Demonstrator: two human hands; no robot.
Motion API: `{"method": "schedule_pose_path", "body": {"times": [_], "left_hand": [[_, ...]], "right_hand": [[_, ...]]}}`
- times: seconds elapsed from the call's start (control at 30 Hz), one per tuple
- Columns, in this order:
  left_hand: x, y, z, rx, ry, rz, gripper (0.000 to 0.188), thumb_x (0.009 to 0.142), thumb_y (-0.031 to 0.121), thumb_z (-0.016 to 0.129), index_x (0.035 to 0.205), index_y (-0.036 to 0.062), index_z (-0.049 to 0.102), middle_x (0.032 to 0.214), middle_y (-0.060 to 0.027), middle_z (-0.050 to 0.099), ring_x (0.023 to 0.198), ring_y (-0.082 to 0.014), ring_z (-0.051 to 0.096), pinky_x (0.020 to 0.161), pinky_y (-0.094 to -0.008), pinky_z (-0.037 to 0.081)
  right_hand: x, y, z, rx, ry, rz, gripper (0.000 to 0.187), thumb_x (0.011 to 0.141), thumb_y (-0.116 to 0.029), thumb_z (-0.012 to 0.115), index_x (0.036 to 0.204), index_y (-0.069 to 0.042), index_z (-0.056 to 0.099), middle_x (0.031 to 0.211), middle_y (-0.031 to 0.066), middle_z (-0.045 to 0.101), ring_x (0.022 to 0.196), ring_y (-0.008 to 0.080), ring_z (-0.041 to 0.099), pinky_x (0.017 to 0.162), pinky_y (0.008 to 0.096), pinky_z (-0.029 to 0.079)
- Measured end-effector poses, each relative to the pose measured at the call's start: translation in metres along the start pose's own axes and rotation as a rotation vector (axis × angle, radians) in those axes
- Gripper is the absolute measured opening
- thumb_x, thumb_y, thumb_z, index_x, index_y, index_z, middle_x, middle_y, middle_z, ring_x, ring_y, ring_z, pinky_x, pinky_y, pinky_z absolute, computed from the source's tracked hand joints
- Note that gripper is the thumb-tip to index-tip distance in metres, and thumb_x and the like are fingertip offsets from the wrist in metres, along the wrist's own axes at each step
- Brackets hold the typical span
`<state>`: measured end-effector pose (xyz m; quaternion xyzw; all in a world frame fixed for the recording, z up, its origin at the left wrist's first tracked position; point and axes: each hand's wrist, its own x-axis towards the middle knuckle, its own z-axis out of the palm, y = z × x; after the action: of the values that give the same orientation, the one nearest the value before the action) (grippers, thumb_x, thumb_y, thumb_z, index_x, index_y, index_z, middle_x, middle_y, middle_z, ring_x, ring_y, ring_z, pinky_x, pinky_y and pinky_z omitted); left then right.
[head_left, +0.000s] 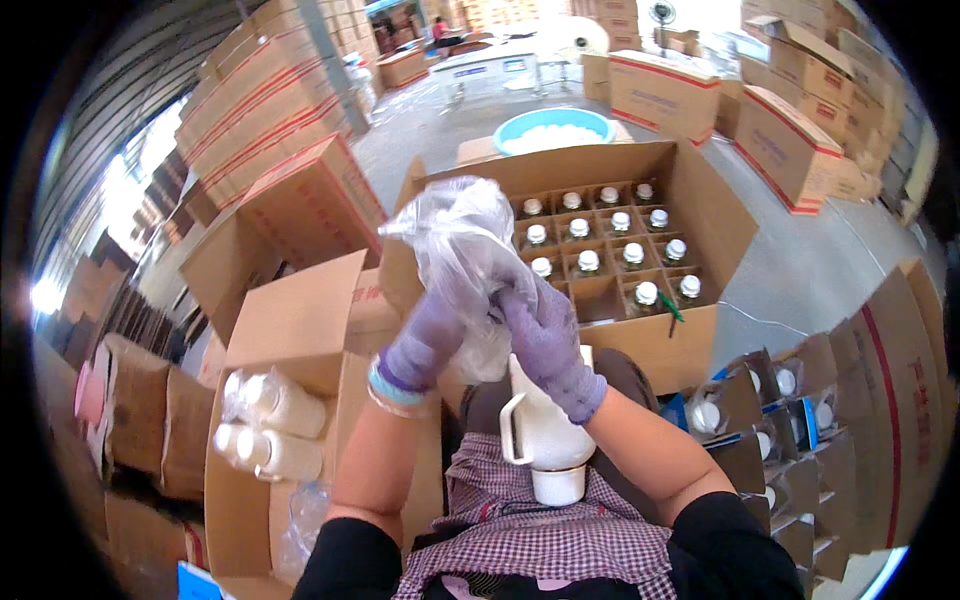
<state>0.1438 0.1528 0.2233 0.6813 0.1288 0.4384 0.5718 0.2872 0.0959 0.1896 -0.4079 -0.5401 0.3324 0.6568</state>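
Note:
Both my hands wear purple knit gloves. My left hand (425,338) is closed on a crumpled clear plastic bag (455,220), which rises above the fingers and also hangs below them. My right hand (548,340) pinches the same bag from the other side, its fingertips close to the left ones. Under the hands, a white jug with a side handle (545,425) lies across my lap on a checked apron (480,545). Its round white end points toward me, and its far end is partly hidden by the bag and right hand.
Ahead stands an open divided carton (650,345) of white-capped bottles, with a green-handled tool (673,310) at its edge. On the left, an open carton (230,520) holds several white jugs. Another divided carton (885,450) sits right. Behind is a blue basin (505,140) of white pieces.

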Motion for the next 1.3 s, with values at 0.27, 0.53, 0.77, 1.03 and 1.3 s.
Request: {"method": "schedule_pose_path", "body": {"times": [0.27, 0.53, 0.77, 1.03, 1.3], "left_hand": [[-0.007, -0.132, -0.070, 0.148, 0.520, -0.063, 0.042, 0.088, -0.006, 0.058, 0.129, 0.0003, 0.058, 0.122, -0.0109, 0.065, 0.107, -0.0178, 0.063, 0.092, -0.0330, 0.053], [-0.072, -0.231, -0.055, -0.303, 0.440, -0.318, 0.030, 0.098, 0.012, 0.049, 0.123, 0.0008, 0.061, 0.121, -0.0084, 0.066, 0.109, -0.0214, 0.062, 0.091, -0.0342, 0.054], [-0.124, -0.149, 0.021, 0.467, 0.325, -0.187, 0.023, 0.080, 0.020, 0.067, 0.093, 0.0047, 0.057, 0.084, -0.0096, 0.056, 0.079, -0.0223, 0.057, 0.074, -0.0362, 0.048], [-0.165, -0.099, 0.047, 0.550, 0.174, -0.273, 0.055, 0.086, 0.053, 0.073, 0.101, 0.0028, 0.055, 0.082, -0.0132, 0.060, 0.075, -0.0210, 0.060, 0.071, -0.0378, 0.048], [-0.141, -0.143, 0.081, -0.147, 0.418, -0.577, 0.037, 0.096, 0.023, 0.064, 0.122, -0.0031, 0.063, 0.108, -0.0073, 0.070, 0.098, -0.0174, 0.066, 0.087, -0.0337, 0.054]], "right_hand": [[0.040, 0.040, -0.099, -0.711, 0.146, -0.387, 0.034, 0.086, -0.006, 0.060, 0.120, -0.006, 0.066, 0.106, 0.0150, 0.072, 0.097, 0.0276, 0.070, 0.084, 0.0366, 0.054], [0.000, 0.176, -0.157, -0.968, -0.194, -0.136, 0.025, 0.081, -0.009, 0.065, 0.106, -0.010, 0.061, 0.097, 0.0132, 0.064, 0.087, 0.0350, 0.064, 0.079, 0.0456, 0.050], [-0.086, 0.083, -0.144, -0.722, -0.218, -0.147, 0.020, 0.078, -0.006, 0.069, 0.097, -0.003, 0.066, 0.093, 0.0179, 0.065, 0.091, 0.0370, 0.064, 0.079, 0.0446, 0.052], [-0.157, 0.055, -0.153, -0.818, -0.829, -0.274, 0.024, 0.080, -0.016, 0.073, 0.099, -0.005, 0.066, 0.096, 0.0159, 0.064, 0.097, 0.0415, 0.059, 0.089, 0.0495, 0.047], [-0.195, 0.011, -0.122, -0.623, -0.237, -0.131, 0.065, 0.077, -0.026, 0.083, 0.129, -0.001, 0.052, 0.123, 0.0206, 0.056, 0.108, 0.0381, 0.058, 0.094, 0.0503, 0.048]]}}
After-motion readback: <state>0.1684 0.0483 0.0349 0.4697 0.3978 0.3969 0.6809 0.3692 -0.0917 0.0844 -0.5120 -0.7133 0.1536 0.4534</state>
